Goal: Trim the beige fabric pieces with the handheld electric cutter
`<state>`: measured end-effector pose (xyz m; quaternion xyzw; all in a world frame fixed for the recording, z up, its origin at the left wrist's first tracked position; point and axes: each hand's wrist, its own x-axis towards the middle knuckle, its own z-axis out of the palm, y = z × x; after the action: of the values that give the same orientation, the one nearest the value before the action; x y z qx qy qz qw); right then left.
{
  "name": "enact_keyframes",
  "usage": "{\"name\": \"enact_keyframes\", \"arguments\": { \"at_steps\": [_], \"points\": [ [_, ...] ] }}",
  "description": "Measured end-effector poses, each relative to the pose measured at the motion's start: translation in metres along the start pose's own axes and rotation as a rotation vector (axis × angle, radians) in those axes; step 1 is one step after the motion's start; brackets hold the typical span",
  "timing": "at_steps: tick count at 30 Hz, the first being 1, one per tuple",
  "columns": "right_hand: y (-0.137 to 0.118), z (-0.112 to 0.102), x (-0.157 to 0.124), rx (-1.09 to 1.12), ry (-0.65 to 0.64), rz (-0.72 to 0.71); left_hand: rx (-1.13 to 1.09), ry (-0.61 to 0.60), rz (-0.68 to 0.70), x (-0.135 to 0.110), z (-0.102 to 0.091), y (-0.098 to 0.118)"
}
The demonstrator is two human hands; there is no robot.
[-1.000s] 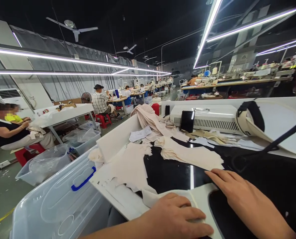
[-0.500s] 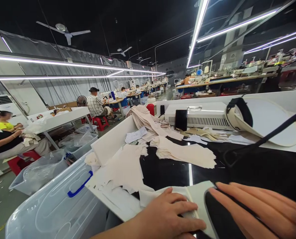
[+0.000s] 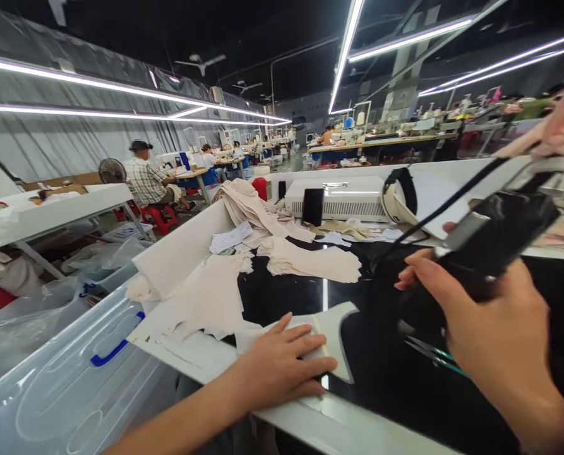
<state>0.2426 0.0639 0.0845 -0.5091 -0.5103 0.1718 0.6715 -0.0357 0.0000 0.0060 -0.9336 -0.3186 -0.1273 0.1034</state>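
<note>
My left hand (image 3: 286,360) lies with fingers spread on a pale fabric piece (image 3: 341,316), pressing it against the table near the front edge. The piece has a seam line and a curved right edge. To the right, my right hand (image 3: 494,335) is raised, wrapped around a black corded tool (image 3: 504,234) that looks like an iron. Motion blur hides its details. Below this hand, green-handled snips or tweezers (image 3: 436,357) rest on the black tabletop (image 3: 376,404).
Stacked cream fabric pieces (image 3: 314,260) lie beyond my left hand. At the back are a phone (image 3: 312,206), a white vented box (image 3: 345,199) and a visor hat (image 3: 400,196). A clear lidded bin (image 3: 68,373) stands left. A person in a checked shirt (image 3: 144,180) sits farther off.
My right hand has lifted off the fabric, moved right and taken hold of the black corded tool. My left hand stays on the fabric. The view has turned right.
</note>
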Motion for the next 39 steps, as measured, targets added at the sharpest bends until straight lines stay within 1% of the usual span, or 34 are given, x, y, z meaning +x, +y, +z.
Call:
{"name": "enact_keyframes", "arguments": {
  "at_steps": [1,2,3,6,9,11,14,17,21,26,32,35,39],
  "points": [
    [-0.006,0.003,0.001,0.047,0.038,0.015,-0.031,0.008,-0.005,-0.001,-0.003,0.000],
    [-0.012,0.005,0.000,0.106,0.005,0.021,-0.058,0.017,-0.015,-0.002,-0.006,0.000],
    [-0.016,0.007,-0.002,0.145,0.011,0.005,-0.080,0.014,-0.026,-0.002,-0.009,0.001],
    [-0.024,0.007,-0.016,0.225,-0.046,-0.040,-0.128,0.069,-0.032,0.001,-0.012,0.006],
    [-0.024,0.004,-0.033,0.331,-0.143,-0.037,-0.158,0.107,-0.001,0.011,-0.010,0.012],
    [-0.023,0.003,-0.043,0.399,-0.195,-0.008,-0.169,0.097,0.017,0.019,-0.008,0.015],
    [-0.023,0.004,-0.052,0.455,-0.223,0.011,-0.203,0.056,0.016,0.027,-0.006,0.016],
    [-0.024,0.006,-0.057,0.499,-0.231,0.037,-0.250,0.044,0.008,0.031,-0.006,0.016],
    [-0.025,0.011,-0.059,0.559,-0.220,0.065,-0.332,0.087,-0.011,0.030,-0.006,0.016],
    [-0.026,0.020,-0.062,0.586,-0.220,0.037,-0.436,0.173,-0.031,0.025,-0.003,0.015],
    [-0.023,0.026,-0.064,0.594,-0.231,0.009,-0.530,0.198,-0.060,0.017,-0.003,0.014],
    [-0.020,0.025,-0.063,0.618,-0.217,-0.025,-0.546,0.213,-0.091,0.016,-0.006,0.014],
    [-0.018,0.026,-0.061,0.620,-0.194,-0.017,-0.514,0.206,-0.091,0.021,-0.009,0.015]
  ]
}}
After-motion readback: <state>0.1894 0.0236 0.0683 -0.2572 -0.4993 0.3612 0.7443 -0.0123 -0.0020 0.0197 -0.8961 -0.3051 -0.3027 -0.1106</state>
